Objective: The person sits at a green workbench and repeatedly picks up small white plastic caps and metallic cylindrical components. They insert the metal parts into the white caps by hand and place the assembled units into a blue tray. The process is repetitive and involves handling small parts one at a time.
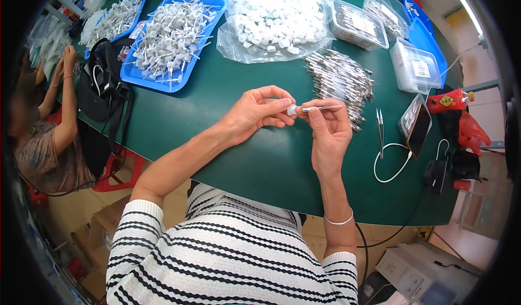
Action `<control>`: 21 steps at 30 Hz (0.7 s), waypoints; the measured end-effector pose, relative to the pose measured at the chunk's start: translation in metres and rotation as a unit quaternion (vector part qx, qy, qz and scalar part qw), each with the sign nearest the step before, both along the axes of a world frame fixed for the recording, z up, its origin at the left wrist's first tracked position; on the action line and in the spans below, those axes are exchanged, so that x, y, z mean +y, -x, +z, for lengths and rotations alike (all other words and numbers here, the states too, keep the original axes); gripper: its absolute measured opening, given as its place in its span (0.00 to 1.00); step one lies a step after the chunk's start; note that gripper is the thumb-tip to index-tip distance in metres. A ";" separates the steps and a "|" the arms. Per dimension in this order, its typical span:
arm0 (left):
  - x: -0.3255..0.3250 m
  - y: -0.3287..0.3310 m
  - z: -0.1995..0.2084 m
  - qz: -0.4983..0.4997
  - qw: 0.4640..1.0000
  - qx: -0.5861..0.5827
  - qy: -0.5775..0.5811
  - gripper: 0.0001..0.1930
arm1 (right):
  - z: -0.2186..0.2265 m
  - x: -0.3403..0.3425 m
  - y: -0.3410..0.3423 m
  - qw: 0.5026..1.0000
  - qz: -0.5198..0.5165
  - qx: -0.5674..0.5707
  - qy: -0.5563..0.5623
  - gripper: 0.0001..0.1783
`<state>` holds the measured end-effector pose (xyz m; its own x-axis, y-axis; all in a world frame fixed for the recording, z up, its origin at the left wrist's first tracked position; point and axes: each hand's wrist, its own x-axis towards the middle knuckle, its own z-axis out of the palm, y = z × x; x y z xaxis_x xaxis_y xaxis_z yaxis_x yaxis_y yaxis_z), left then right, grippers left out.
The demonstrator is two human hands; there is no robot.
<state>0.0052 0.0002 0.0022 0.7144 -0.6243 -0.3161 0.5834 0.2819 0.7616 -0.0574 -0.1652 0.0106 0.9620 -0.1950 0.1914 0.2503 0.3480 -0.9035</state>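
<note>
Over the green table, my left hand (254, 114) pinches a small white plastic cap (291, 110) between thumb and fingers. My right hand (332, 134) grips a thin metal rod (328, 108) lying nearly level. The rod's left end meets the cap; how deep it sits inside I cannot tell. A pile of similar metal rods (342, 82) lies just beyond my right hand. Past both hands, an opened clear bag (230, 47) holds many loose white caps (279, 30).
Left stands a blue tray (129, 76) of capped rods, beside a black bag (97, 96). To the right lie tweezers (380, 131), a phone (419, 128) with a white cable, and a red bottle (448, 101). Clear plastic boxes (415, 68) line the far right. A co-worker (54, 147) sits left.
</note>
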 end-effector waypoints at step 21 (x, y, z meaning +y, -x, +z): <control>-0.003 0.000 0.004 0.008 0.999 0.035 0.038 0.13 | 0.002 0.000 0.004 0.998 -0.054 -0.004 0.022 0.06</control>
<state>0.0050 -0.0026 0.0059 0.7027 -0.6367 -0.3175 0.6291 0.3477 0.6952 -0.0614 -0.1651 0.0124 0.9340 -0.2893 0.2096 0.2914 0.2776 -0.9154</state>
